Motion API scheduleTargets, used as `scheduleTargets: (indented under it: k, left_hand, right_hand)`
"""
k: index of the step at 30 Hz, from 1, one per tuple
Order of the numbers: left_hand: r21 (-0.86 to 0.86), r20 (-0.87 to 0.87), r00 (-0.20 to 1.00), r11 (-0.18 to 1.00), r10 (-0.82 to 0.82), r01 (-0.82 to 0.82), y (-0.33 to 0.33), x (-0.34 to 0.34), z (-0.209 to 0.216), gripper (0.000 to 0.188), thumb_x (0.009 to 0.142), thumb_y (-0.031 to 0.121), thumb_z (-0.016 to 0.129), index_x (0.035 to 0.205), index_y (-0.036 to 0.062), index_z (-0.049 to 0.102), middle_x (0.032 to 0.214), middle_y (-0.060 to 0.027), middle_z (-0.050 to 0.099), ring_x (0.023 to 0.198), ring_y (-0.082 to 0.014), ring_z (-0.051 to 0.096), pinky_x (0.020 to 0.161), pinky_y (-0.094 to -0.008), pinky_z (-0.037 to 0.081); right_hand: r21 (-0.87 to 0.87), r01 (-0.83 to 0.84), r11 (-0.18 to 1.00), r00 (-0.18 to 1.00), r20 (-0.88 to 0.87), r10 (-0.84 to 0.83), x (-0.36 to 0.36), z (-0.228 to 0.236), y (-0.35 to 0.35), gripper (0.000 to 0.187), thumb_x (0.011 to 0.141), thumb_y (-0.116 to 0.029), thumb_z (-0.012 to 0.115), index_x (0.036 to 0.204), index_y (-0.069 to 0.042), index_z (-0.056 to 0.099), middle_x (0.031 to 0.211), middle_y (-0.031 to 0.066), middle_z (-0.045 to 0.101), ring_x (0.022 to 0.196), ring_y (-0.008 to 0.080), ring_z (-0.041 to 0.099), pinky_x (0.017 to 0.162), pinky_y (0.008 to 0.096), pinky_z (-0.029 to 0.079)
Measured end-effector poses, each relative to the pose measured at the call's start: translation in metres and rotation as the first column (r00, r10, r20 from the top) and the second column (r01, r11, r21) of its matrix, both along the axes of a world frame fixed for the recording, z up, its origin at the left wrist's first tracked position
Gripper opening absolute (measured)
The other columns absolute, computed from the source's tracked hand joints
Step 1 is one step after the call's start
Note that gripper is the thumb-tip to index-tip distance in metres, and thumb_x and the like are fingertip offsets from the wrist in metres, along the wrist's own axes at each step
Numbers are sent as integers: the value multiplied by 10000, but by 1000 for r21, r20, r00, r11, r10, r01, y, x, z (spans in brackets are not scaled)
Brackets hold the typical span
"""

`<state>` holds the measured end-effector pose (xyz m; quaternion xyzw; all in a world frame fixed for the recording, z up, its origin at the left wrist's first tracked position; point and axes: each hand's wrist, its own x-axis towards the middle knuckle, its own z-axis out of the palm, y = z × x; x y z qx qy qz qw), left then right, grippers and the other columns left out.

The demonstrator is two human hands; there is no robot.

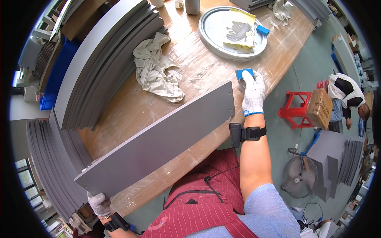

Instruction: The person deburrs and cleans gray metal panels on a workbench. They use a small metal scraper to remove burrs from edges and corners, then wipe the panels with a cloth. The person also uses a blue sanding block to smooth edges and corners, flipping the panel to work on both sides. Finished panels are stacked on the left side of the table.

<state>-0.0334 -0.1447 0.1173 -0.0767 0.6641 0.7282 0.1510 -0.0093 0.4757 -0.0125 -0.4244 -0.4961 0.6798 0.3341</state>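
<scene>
A long flat grey board (pixel 158 139) with small holes near its ends lies aslant in front of me, partly over the table. My left hand (pixel 99 205), in a whitish knit glove, is closed on the board's lower left end; some of its fingers are hidden behind it. In my gloved right hand (pixel 253 89), a small blue block (pixel 243 74) is pinched just beyond the board's right end. Farther off, a round pale lid-like tray (pixel 207 39) holds a yellow sheet (pixel 240 28) smeared with grey paste and a second blue block (pixel 262 30).
A crumpled white cloth (pixel 156 69) rests on the wooden table (pixel 190 65). Stacked grey boards (pixel 107 59) stand at the left. On the floor at right are a red stool (pixel 295 109), a carton (pixel 320 109) and a fan (pixel 299 176); another person (pixel 346 89) bends nearby.
</scene>
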Motion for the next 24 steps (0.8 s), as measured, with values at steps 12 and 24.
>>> scheduleTargets:
  k: [12,24]
  left_hand:
    - [-343,282,958,927,-53,152,105,-54,-95,526,899,195,715,1363,45,519,1160,-68,653,984,-203,663,823,-389,590]
    - [-538,321,946,816,-36,214,126,-78,-149,495,934,236,696,1345,20,524,1110,-55,663,941,-161,641,831,-318,532]
  right_hand:
    - [-409,178,895,938,-204,-280,130,-30,12,264,948,-202,654,1154,-64,564,1033,121,642,861,272,658,879,459,539]
    - [281,-60,958,915,400,-60,167,-31,35,328,898,-178,720,1160,-24,595,972,68,671,870,169,646,826,321,524]
